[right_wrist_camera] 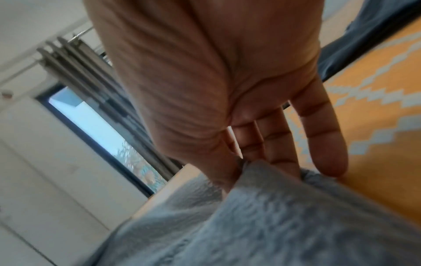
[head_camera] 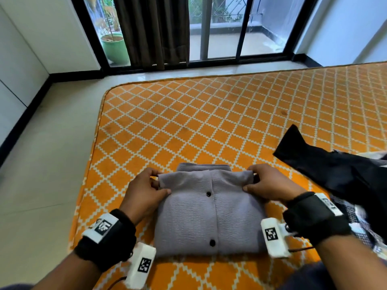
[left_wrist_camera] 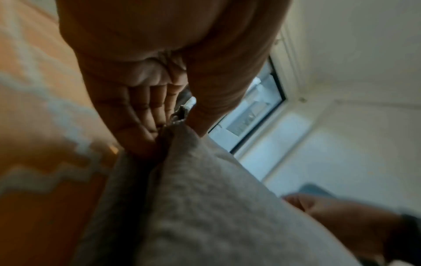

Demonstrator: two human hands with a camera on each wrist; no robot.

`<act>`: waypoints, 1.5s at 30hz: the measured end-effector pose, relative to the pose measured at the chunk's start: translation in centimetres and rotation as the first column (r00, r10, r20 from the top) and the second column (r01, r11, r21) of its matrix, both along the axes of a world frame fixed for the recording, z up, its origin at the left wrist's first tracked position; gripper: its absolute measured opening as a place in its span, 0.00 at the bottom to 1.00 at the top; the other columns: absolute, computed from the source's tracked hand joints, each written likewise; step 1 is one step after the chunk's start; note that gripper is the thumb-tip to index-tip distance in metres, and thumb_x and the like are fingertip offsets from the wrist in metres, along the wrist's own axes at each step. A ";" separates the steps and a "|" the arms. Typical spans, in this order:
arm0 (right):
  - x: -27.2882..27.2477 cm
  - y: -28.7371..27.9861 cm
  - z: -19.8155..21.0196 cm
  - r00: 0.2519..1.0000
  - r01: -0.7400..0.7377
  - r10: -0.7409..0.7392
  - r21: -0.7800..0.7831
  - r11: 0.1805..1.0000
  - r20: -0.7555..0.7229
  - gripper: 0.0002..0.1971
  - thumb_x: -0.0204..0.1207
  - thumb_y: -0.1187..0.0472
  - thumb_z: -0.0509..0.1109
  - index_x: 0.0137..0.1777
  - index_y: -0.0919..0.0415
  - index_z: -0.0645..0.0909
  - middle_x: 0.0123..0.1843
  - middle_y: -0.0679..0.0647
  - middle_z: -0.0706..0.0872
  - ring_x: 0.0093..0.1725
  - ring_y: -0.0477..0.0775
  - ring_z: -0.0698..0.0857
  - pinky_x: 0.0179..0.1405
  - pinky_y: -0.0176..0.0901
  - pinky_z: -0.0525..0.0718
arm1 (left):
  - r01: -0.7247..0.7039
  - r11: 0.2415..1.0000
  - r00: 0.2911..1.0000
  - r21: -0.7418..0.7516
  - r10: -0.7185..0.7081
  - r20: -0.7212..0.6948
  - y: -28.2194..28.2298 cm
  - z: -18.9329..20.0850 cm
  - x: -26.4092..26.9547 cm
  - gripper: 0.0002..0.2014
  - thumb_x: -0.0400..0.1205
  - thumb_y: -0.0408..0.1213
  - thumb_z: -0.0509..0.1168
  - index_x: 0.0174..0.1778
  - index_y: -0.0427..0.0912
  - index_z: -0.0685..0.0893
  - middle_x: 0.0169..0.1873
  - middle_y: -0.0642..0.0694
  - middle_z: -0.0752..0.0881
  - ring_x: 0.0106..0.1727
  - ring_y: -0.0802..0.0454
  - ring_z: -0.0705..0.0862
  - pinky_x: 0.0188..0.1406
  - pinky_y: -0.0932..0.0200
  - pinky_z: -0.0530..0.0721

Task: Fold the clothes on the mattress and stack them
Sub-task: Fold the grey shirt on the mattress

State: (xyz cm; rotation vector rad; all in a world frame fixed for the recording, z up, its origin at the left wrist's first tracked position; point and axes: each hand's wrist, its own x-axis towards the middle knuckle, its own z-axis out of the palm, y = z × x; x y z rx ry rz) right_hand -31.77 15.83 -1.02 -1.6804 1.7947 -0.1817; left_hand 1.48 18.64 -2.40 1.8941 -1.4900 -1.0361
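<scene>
A grey buttoned shirt (head_camera: pixel 209 216) lies partly folded on the orange patterned mattress (head_camera: pixel 209 122), its black buttons facing up. My left hand (head_camera: pixel 146 189) pinches the shirt's upper left corner between thumb and fingers. My right hand (head_camera: pixel 266 183) pinches the upper right corner the same way. Between them the top edge of the fabric is lifted and doubled over the lower part. In the left wrist view the fingers (left_wrist_camera: pixel 145 115) close on grey fabric (left_wrist_camera: pixel 205 198). The right wrist view has the thumb and fingers (right_wrist_camera: pixel 280 144) nipping the grey cloth (right_wrist_camera: pixel 273 216).
A dark garment (head_camera: pixel 335 170) lies on the mattress to the right, with checked cloth (head_camera: pixel 354 227) under it. The mattress's left edge (head_camera: pixel 92 164) borders pale floor (head_camera: pixel 41 174). Beyond are glass doors with a curtain (head_camera: pixel 150 30) and a green pot (head_camera: pixel 115 47).
</scene>
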 end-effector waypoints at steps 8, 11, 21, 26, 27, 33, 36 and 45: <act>4.6 2.8 2.9 0.927 -0.311 0.236 -0.245 0.918 -0.293 0.51 0.60 0.41 0.70 0.88 0.45 0.59 0.88 0.57 0.60 0.87 0.63 0.62 0.81 0.59 0.71 | 0.540 0.782 0.753 -0.310 -0.285 0.593 3.1 2.8 -4.1 0.40 0.77 0.66 0.64 0.84 0.52 0.68 0.81 0.51 0.74 0.84 0.46 0.68 0.82 0.37 0.65; 6.4 4.3 1.5 0.809 -0.534 0.566 0.205 0.820 -0.155 0.75 0.60 0.29 0.80 0.87 0.44 0.22 0.88 0.51 0.20 0.88 0.57 0.24 0.90 0.63 0.37 | 0.690 0.709 0.482 0.149 -0.603 0.636 3.4 1.1 -3.9 0.59 0.73 0.83 0.52 0.92 0.51 0.38 0.91 0.54 0.37 0.90 0.49 0.31 0.85 0.30 0.30; 4.9 3.8 -2.0 0.833 -0.383 0.464 0.291 0.877 -0.302 0.94 0.31 0.15 0.80 0.76 0.44 0.07 0.77 0.44 0.06 0.78 0.63 0.11 0.80 0.80 0.25 | 0.576 0.682 0.428 0.450 -0.721 0.545 1.6 -0.9 -0.1 0.86 0.47 0.88 0.68 0.74 0.53 0.08 0.76 0.48 0.09 0.78 0.42 0.11 0.76 0.22 0.20; 4.1 3.9 -1.4 0.864 -0.292 0.390 0.315 0.903 -0.318 0.96 0.29 0.19 0.83 0.77 0.44 0.08 0.78 0.48 0.06 0.79 0.63 0.12 0.80 0.81 0.25 | 0.557 0.673 0.431 0.486 -0.735 0.524 1.8 -0.1 0.5 0.89 0.45 0.85 0.73 0.74 0.52 0.08 0.76 0.49 0.10 0.78 0.41 0.12 0.77 0.19 0.24; 4.0 4.0 -1.2 0.866 -0.280 0.383 0.324 0.904 -0.321 0.96 0.30 0.20 0.84 0.77 0.44 0.08 0.78 0.48 0.06 0.79 0.63 0.12 0.80 0.81 0.26 | 0.552 0.675 0.430 0.490 -0.733 0.527 1.9 0.1 0.4 0.89 0.45 0.85 0.73 0.74 0.51 0.08 0.77 0.48 0.10 0.78 0.41 0.11 0.77 0.19 0.24; 4.1 4.6 2.2 0.864 -0.344 0.390 0.193 0.919 -0.319 0.92 0.34 0.17 0.81 0.85 0.43 0.17 0.83 0.55 0.12 0.82 0.64 0.15 0.81 0.80 0.26 | 0.581 0.710 0.320 0.399 -0.649 0.690 4.1 4.3 -2.9 0.85 0.55 0.79 0.76 0.85 0.42 0.21 0.87 0.40 0.26 0.87 0.34 0.24 0.79 0.19 0.30; 6.1 6.1 3.7 0.793 -0.508 0.474 0.012 0.861 -0.383 0.80 0.35 0.15 0.78 0.88 0.44 0.46 0.89 0.55 0.45 0.89 0.63 0.48 0.87 0.67 0.56 | 0.673 0.665 0.244 0.323 -0.613 0.752 5.8 6.0 -5.7 0.73 0.59 0.77 0.76 0.88 0.39 0.45 0.85 0.43 0.54 0.86 0.39 0.53 0.81 0.23 0.50; 9.2 6.8 0.4 0.727 -0.582 0.564 0.085 0.809 -0.391 0.72 0.34 0.24 0.86 0.75 0.59 0.57 0.68 0.56 0.64 0.69 0.63 0.70 0.68 0.65 0.83 | 0.656 0.699 0.236 0.285 -0.548 0.803 6.5 3.7 -6.5 0.21 0.78 0.49 0.68 0.63 0.45 0.73 0.57 0.43 0.75 0.58 0.42 0.77 0.56 0.44 0.72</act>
